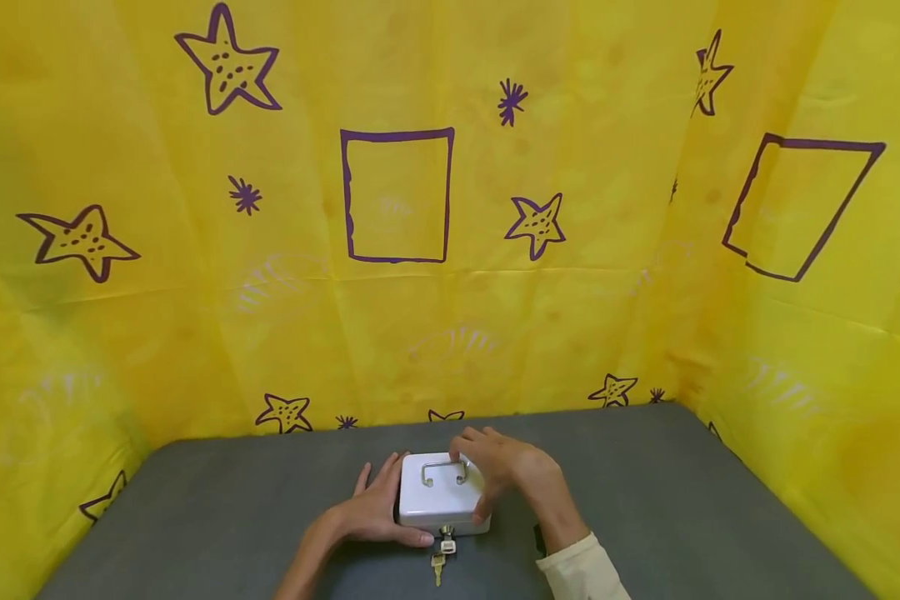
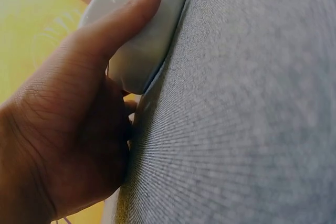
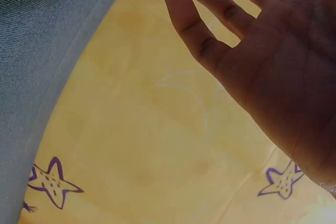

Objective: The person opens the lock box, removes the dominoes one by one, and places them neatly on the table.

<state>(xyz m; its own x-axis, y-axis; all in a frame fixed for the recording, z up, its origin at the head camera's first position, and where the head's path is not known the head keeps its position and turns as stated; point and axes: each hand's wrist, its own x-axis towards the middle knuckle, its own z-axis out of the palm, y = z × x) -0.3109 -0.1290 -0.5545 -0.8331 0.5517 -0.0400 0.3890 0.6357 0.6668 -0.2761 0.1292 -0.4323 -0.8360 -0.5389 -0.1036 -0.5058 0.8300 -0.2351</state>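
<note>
A small white cash box (image 1: 438, 498) with a wire handle on its lid sits on the grey table. Keys (image 1: 438, 563) hang from the lock at its front. My left hand (image 1: 373, 508) holds the box's left side, thumb along the front beside the lock, fingers reaching back. In the left wrist view that thumb (image 2: 123, 22) lies across the box's edge. My right hand (image 1: 508, 465) spans the right side, thumb near the front corner and fingertips at the back of the lid. The right wrist view has the palm (image 3: 283, 72) and bent fingers, with the box out of sight.
Grey fabric covers the table (image 1: 645, 500). Yellow cloth (image 1: 397, 333) printed with purple stars and frames hangs behind it and along both sides.
</note>
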